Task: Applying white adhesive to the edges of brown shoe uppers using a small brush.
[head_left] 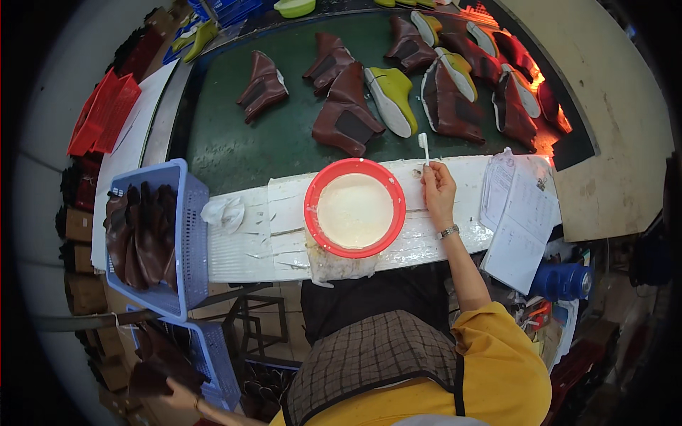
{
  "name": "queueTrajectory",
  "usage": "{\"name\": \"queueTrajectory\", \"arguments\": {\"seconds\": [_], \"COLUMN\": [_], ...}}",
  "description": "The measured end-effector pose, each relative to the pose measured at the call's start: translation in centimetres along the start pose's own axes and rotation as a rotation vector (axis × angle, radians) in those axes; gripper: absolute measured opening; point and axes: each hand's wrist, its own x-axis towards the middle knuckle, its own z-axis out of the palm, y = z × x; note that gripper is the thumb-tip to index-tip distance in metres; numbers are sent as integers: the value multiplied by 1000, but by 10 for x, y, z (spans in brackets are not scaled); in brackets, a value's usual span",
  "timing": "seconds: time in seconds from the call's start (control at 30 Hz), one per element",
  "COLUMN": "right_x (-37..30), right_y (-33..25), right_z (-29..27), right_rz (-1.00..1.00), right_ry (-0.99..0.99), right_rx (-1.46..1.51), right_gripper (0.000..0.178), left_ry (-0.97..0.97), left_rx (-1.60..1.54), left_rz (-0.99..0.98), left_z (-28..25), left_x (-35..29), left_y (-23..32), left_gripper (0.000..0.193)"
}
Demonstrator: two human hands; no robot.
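Note:
My right hand [439, 190] grips a white toothbrush-like brush [424, 144], bristle end pointing away, over the far edge of the white work board. Left of it stands a red basin [400, 206] holding a thick cream-coloured liquid [355, 211]. Down at the lower left, my left hand [180, 395] has its fingers closed on a brown leather boot upper [158, 369]. That piece hangs beside the lower blue basket [222, 369]; the fingertips are partly hidden by the leather.
Brown boot uppers [348, 113] and yellow-green shoe lasts [393, 99] lie across a dark green conveyor belt [234, 156], with orange light at the far right. A blue basket [195, 234] of brown uppers stands left. Papers [522, 220] and a blue jug [561, 281] are at right.

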Motion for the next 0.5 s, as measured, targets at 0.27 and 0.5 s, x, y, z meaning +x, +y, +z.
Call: {"name": "queueTrajectory", "arguments": {"seconds": [0.27, 0.5], "right_x": [3, -34], "right_y": [1, -100], "right_z": [-10, 1], "right_rz": [27, -410], "right_ry": [-3, -334], "right_rx": [24, -679], "right_gripper": [19, 13], "left_ry": [-1162, -1831], "left_rx": [-882, -857], "left_rz": [-47, 643], "left_z": [6, 151], "left_x": [-24, -77], "left_y": [236, 372], "left_gripper": [83, 79]}}
